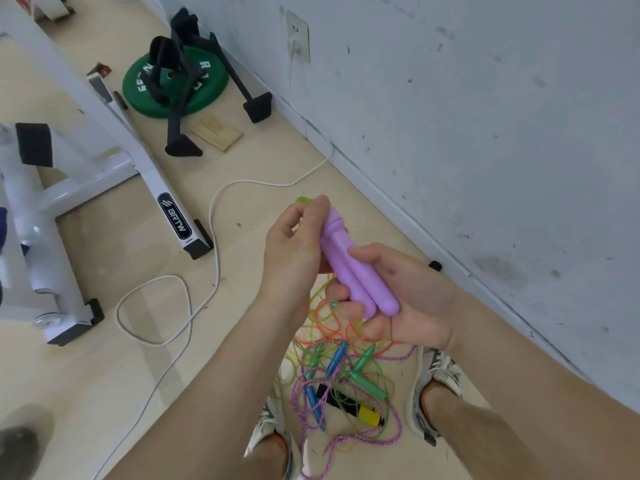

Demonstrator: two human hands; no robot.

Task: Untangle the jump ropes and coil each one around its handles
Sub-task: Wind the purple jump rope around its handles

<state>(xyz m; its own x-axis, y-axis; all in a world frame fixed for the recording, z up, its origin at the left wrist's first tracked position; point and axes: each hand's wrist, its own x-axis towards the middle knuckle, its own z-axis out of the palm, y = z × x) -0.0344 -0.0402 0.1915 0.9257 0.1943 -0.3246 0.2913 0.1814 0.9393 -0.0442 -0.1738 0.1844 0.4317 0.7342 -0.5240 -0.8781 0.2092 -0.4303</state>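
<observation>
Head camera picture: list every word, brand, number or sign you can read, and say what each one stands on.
"BRTW", beside a striped logo mark: on the black label of the white machine frame.
White lettering on the green weight plate: turned away and partly covered by black straps, not readable whole.
Purple handles: no print visible.

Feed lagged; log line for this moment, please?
left hand: grips top of purple handles | right hand: holds them | tangled ropes: on floor
</observation>
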